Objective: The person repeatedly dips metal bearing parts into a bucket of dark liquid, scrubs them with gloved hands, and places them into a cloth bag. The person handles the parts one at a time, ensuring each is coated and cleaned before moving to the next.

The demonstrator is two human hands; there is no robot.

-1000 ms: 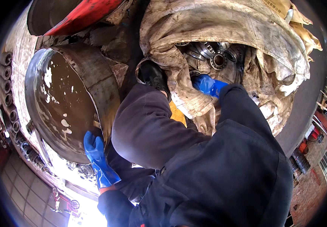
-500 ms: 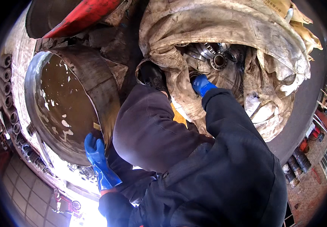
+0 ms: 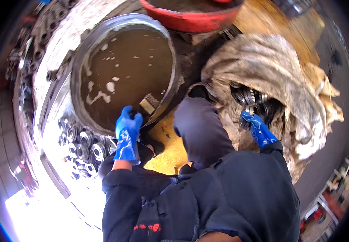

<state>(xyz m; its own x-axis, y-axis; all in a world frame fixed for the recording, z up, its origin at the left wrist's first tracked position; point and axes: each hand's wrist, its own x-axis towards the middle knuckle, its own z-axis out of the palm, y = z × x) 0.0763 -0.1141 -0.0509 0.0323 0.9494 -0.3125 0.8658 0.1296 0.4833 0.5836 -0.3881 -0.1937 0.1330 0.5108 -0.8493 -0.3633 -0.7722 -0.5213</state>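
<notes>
My left hand [image 3: 128, 126], in a blue rubber glove, hovers at the near rim of a round metal tub [image 3: 77, 86] of brown liquid. Its fingers and thumb are apart, with nothing visible between them. A scrubbing brush [image 3: 147, 106] with a pale block lies in the tub just beyond it. In my right hand [image 3: 258, 128], also gloved in blue, is a small dark bearing [image 3: 245, 122], partly hidden by the fingers. That hand is at the mouth of a large stained sack [image 3: 259, 52], where more metal bearings [image 3: 245, 96] show.
Several bearings [image 3: 83, 151] lie on a brightly lit surface left of my legs. A red drum [image 3: 194, 20] stands beyond the tub. Between tub and sack is a yellow surface [image 3: 162, 137]. Cylindrical metal parts [image 3: 43, 36] line the far left.
My right hand has come out of the sack's opening with a bearing in it. The view has swung left, bringing the brush and the loose bearings into clearer sight. My left hand stays by the tub's rim.
</notes>
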